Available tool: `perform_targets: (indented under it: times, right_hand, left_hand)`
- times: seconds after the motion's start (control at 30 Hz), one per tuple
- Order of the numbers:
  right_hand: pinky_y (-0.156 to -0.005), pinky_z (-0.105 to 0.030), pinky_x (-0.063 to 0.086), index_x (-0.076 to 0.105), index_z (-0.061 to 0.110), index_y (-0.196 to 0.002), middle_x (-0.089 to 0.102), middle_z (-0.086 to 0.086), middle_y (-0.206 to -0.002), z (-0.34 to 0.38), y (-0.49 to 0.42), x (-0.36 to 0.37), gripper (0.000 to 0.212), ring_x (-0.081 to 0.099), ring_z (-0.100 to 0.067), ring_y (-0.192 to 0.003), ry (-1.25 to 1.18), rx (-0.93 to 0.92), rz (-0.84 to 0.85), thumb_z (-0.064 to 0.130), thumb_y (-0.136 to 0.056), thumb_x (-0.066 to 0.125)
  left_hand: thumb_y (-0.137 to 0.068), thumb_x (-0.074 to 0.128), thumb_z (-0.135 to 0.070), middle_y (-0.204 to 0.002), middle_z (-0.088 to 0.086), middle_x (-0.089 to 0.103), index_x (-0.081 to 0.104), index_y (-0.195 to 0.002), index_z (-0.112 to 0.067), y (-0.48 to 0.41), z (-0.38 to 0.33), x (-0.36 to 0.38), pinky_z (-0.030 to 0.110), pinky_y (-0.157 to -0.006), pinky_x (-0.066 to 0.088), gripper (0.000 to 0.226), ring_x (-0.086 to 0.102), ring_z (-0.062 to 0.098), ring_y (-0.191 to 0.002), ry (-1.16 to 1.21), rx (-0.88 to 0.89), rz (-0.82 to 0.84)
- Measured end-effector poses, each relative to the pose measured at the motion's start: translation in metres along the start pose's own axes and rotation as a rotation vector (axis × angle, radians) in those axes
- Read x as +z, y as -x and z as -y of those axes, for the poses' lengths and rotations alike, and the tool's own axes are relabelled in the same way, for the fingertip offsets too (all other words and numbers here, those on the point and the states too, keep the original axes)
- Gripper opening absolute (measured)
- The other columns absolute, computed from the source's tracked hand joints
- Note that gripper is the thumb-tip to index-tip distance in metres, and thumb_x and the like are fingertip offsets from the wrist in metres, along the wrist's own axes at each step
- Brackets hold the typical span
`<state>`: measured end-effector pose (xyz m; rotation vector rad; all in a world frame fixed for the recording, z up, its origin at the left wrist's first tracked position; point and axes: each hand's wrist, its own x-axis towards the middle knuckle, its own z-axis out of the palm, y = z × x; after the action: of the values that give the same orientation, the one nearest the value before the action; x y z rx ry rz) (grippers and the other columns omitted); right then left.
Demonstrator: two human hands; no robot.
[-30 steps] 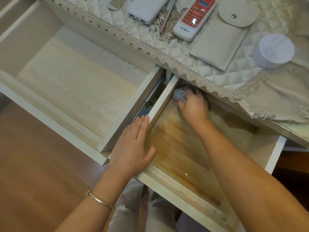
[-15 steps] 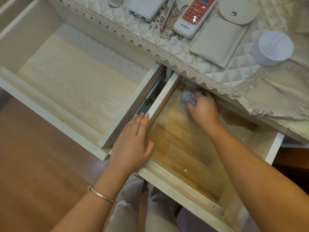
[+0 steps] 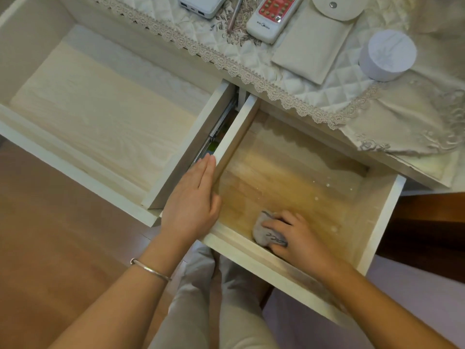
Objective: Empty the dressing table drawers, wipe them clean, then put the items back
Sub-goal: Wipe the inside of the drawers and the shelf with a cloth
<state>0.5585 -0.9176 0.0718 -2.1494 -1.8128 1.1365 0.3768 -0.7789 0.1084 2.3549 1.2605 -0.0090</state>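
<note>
Under the bench [image 3: 339,94], two open drawers [image 3: 100,117]; in the right drawer [image 3: 289,167], grips one cloth [image 3: 263,234], right hand [image 3: 299,238] fingers curled; lays left hand [image 3: 191,205] flat on its wall.

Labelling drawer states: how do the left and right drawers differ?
The left drawer is wider, its floor pale whitish; the right drawer is narrower, its floor yellower wood with white specks. The left drawer shows nothing inside; in the right drawer the right hand holds a grey cloth, and the left hand rests on its side wall. Both are pulled out.
</note>
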Motion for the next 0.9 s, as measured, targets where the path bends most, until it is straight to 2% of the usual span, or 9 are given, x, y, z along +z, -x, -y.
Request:
perform_targets:
  times: [0.1,0.23,0.37,0.53,0.63,0.77,0.9]
  right_hand:
    - [-0.095,-0.034,0.039,0.054,0.025,-0.127,0.047,-0.003,-0.128,-0.010,0.018,-0.001,0.047,0.042,-0.026,-0.113,0.000,0.068,0.010,0.022,-0.082,0.065]
    - [-0.101,-0.036,0.034,0.051,0.023,-0.130,0.047,-0.003,-0.133,0.031,-0.028,0.005,0.047,0.041,-0.028,-0.115,0.024,-0.061,-0.092,0.023,-0.085,0.061]
    - [-0.096,-0.034,0.034,0.046,0.022,-0.133,0.048,-0.005,-0.128,0.067,-0.072,0.004,0.047,0.038,-0.026,-0.116,0.061,-0.124,-0.073,0.024,-0.087,0.057]
    - [-0.097,-0.031,0.035,0.055,0.025,-0.127,0.050,-0.003,-0.127,0.030,-0.020,0.013,0.046,0.043,-0.025,-0.115,-0.101,0.006,-0.158,0.026,-0.082,0.065]
    - [-0.094,-0.026,0.035,0.056,0.025,-0.126,0.051,-0.002,-0.121,0.016,-0.004,0.014,0.045,0.045,-0.023,-0.110,-0.107,0.028,-0.168,0.028,-0.082,0.066]
    - [-0.091,-0.041,0.045,0.053,0.023,-0.127,0.049,-0.003,-0.122,0.020,-0.018,0.010,0.046,0.044,-0.025,-0.110,-0.046,-0.034,-0.149,0.027,-0.083,0.064]
    - [-0.093,-0.038,0.040,0.055,0.019,-0.126,0.052,-0.012,-0.122,-0.003,-0.077,-0.034,0.046,0.048,-0.034,-0.109,-0.006,0.054,-0.333,0.020,-0.081,0.064]
  left_hand:
    - [-0.092,0.039,-0.023,-0.154,0.002,0.005,0.001,-0.145,-0.017,0.001,-0.002,-0.001,0.023,-0.111,0.003,0.066,0.008,0.013,-0.141,0.000,0.008,0.004]
    - [-0.092,0.040,-0.024,-0.155,0.001,0.004,0.000,-0.145,-0.017,0.000,-0.001,-0.002,0.023,-0.111,0.005,0.067,0.009,0.012,-0.141,-0.008,0.011,0.024]
    - [-0.090,0.043,-0.027,-0.154,0.003,0.011,0.005,-0.146,-0.016,-0.001,-0.002,-0.002,0.029,-0.111,0.018,0.068,0.016,0.014,-0.140,-0.041,-0.007,0.023]
    - [-0.086,0.051,-0.022,-0.150,0.012,0.024,0.018,-0.144,-0.005,-0.009,-0.008,-0.004,0.035,-0.109,0.024,0.068,0.026,0.025,-0.137,-0.053,-0.035,0.032]
    - [-0.086,0.052,-0.022,-0.150,0.015,0.023,0.016,-0.144,-0.005,-0.027,-0.015,-0.006,0.038,-0.110,0.023,0.071,0.026,0.028,-0.136,-0.027,0.002,0.014]
    - [-0.085,0.055,-0.025,-0.152,0.013,0.017,0.013,-0.145,-0.006,-0.033,-0.014,-0.004,0.036,-0.110,0.020,0.075,0.026,0.027,-0.136,-0.081,0.070,0.037]
    - [-0.085,0.055,-0.028,-0.153,0.009,0.013,0.010,-0.145,-0.010,-0.032,-0.012,-0.002,0.030,-0.108,0.012,0.077,0.026,0.025,-0.137,-0.088,0.068,0.034]
